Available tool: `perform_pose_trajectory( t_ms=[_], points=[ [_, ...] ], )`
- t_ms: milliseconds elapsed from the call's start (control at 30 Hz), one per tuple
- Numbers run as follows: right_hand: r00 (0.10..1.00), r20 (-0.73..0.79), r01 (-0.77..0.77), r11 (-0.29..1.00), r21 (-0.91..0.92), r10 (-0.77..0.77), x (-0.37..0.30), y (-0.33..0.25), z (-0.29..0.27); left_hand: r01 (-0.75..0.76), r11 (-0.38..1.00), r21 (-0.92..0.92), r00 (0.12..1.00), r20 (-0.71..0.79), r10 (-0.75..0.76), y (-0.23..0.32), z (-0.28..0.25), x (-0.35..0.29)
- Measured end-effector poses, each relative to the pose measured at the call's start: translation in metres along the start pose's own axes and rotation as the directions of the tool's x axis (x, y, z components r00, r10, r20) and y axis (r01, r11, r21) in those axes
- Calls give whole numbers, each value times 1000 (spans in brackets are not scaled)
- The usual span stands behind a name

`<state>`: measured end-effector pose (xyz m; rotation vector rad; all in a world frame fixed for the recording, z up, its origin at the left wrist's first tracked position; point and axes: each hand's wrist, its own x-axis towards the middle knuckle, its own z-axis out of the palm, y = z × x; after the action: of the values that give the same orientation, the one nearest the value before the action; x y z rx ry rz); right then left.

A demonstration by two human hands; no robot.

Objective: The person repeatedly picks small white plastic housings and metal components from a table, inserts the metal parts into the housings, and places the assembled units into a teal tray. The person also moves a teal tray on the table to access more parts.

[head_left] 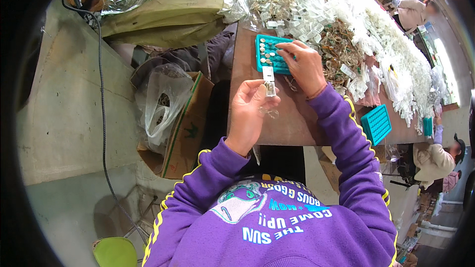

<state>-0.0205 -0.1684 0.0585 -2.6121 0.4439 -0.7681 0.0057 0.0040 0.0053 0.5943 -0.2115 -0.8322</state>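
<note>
My left hand (250,111) pinches a small clear-and-white plastic case (269,88) between thumb and fingers, just beyond the table's near edge. A white flap stands up from the case toward the tray, and a thin clear strand hangs below it. My right hand (308,66) reaches over the right side of a teal compartment tray (278,69), thumb and forefinger bent close together at the tips. Whatever lies between those tips is too small to make out. Several small round silver discs (267,55) sit in the tray's left part.
A long heap of bagged small parts (376,44) covers the table's far and right side. Brown tangled pieces (339,44) lie right of my hand. Another teal tray (376,124) rests at the near edge. Left stands a cardboard box (185,128) with plastic bags. People work at right.
</note>
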Motion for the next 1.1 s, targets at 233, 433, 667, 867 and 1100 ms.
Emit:
perform_pose_trajectory(
  t_ms=[233, 433, 667, 867, 1100],
  points=[
    [991, 34, 133, 991, 0, -133, 3, 16, 15, -2, 1000, -9, 1000, 8, 2, 0, 0, 0],
    [1000, 6, 25, 971, 239, -27, -5, -12, -10, -16, 999, -34, 1000, -11, 16, 1, 0, 1],
    [986, -40, 169, 958, 230, -164, -47, -47, -23, -31, 999, 10, 999, -7, 31, -1, 3, 1],
    [982, 176, 5, 952, 306, -61, -45, -41, -30, -51, 997, 51, 999, -4, 51, 0, 5, -1],
    [991, 25, 124, 972, 201, -132, -57, -45, -24, -32, 997, 66, 999, -19, 33, 1, 4, 0]
  ],
)
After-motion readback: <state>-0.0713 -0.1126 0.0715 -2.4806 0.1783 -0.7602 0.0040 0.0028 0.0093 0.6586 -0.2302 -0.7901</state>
